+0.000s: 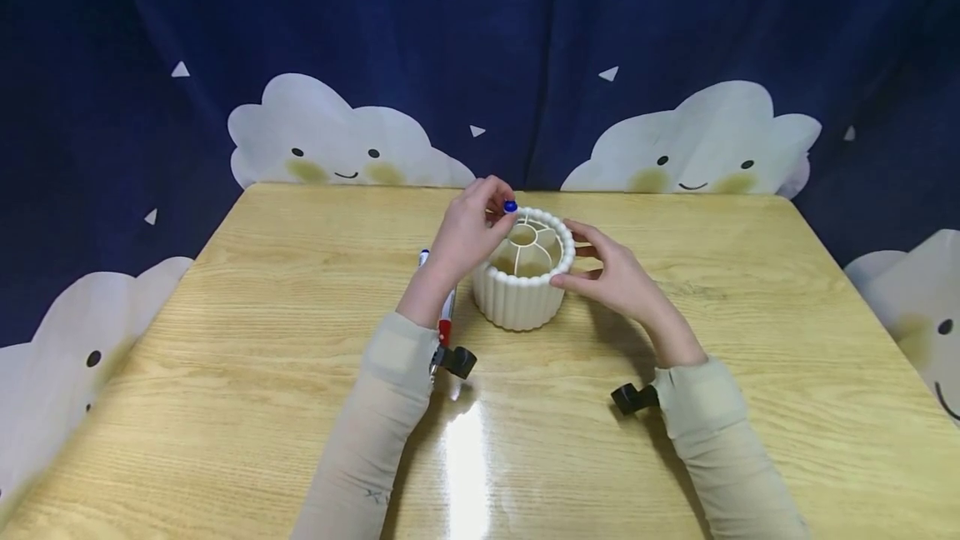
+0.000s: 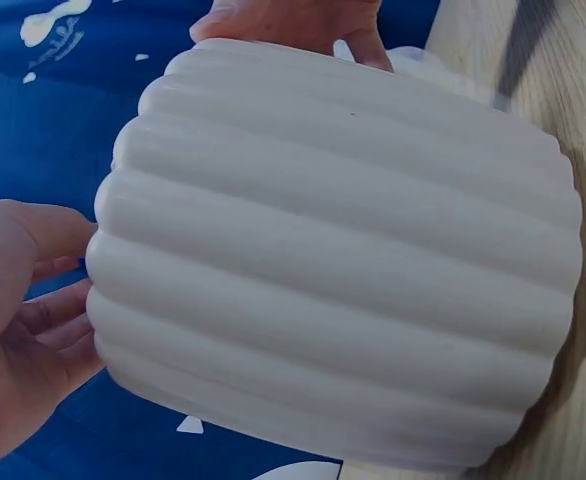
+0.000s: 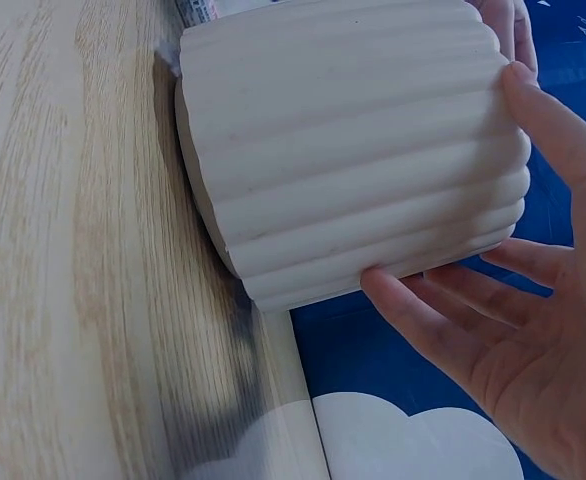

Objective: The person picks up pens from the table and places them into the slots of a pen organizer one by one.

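A round, ribbed white pen holder (image 1: 519, 304) with a beaded rim and several inner compartments stands upright on the table. Over the left part of its rim, my left hand (image 1: 471, 223) pinches a pen or marker with a blue end (image 1: 511, 207); the rest of it is hidden by the hand and the holder. My right hand (image 1: 611, 273) grips the holder's right side, thumb at the front of the rim and fingers spread toward the back. In the right wrist view, fingertips (image 3: 378, 280) touch the ribbed wall.
Partly under my left forearm, on the wooden table (image 1: 300, 298), lie markers, one showing a red end (image 1: 445, 332) and one a blue end (image 1: 424, 255). A dark blue curtain (image 1: 510, 40) with cloud prints hangs behind the table's far edge.
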The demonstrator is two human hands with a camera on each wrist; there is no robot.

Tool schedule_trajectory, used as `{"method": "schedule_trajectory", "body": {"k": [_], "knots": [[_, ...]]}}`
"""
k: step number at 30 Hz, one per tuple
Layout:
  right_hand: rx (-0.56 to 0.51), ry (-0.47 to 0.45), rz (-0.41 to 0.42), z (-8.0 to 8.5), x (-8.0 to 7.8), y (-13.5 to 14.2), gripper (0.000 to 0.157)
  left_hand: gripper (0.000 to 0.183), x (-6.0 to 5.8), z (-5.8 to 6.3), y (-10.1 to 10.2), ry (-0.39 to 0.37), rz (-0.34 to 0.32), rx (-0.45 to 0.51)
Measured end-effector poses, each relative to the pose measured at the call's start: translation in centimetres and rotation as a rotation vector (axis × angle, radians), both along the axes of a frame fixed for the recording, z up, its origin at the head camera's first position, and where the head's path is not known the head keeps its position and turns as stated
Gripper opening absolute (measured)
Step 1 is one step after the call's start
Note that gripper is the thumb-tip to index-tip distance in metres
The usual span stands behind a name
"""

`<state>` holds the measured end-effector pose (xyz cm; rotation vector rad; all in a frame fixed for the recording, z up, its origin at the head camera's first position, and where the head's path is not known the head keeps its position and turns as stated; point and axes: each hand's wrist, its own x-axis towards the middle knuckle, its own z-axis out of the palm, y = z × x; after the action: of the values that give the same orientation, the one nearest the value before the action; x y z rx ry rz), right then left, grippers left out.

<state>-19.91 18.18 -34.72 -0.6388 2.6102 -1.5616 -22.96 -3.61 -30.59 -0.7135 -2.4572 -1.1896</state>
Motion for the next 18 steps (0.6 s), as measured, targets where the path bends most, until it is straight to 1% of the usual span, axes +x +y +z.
{"method": "schedule_trajectory", "body": {"k": [4, 6, 8, 12, 16, 18], "knots": [[-0.001, -0.002, 0.002, 0.1, 0.0, -0.1, 0.075, 0.021, 0.0, 0.1, -0.7, -0.021, -0.019, 0.046], [-0.001, -0.005, 0.0, 0.1, 0.0, -0.1, 0.075, 0.024, 0.1, 0.0, -1.3, -0.028, -0.009, 0.082], [-0.003, -0.005, 0.001, 0.1, 0.0, -0.1, 0.075, 0.025, 0.1, -0.1, -2.2, -0.032, 0.019, 0.103], [-0.006, -0.003, -0.005, 0.0, 0.0, -0.1, 0.076, 0.022, 0.3, -0.8, -4.0, -0.056, 0.093, 0.096], [-0.005, -0.004, -0.008, -0.1, 0.0, 0.0, 0.077, 0.023, 0.0, -1.8, -5.6, -0.1, 0.161, 0.059], [-0.008, -0.006, -0.005, -0.1, 0.0, 0.0, 0.077, 0.023, -0.1, -2.4, -6.3, -0.129, 0.197, 0.025]]}}
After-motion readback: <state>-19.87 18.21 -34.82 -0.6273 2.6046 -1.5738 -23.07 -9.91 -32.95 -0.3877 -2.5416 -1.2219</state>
